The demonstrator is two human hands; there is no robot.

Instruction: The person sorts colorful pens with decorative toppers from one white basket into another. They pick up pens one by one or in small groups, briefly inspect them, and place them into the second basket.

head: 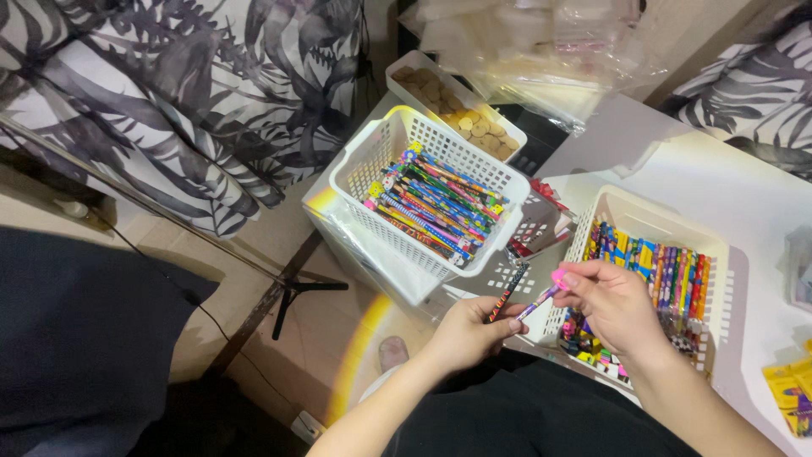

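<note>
My left hand (468, 334) holds a dark patterned pencil (507, 293) that points up and to the right. My right hand (613, 305) pinches a purple pencil (540, 301) with a pink eraser cap (559, 278) on its upper end; its lower tip touches my left fingers. Both hands hover between two white plastic baskets. The left basket (364, 148) holds several colourful pencils in a layer. The right basket (715, 254), just behind my right hand, holds more colourful pencils and small erasers.
A white tray of round brown discs (461, 110) sits behind the left basket. Clear plastic bags (541, 51) lie at the back. A yellow packet (791, 393) lies at the right edge of the white table (744, 182). A tripod foot (292, 292) stands on the floor at left.
</note>
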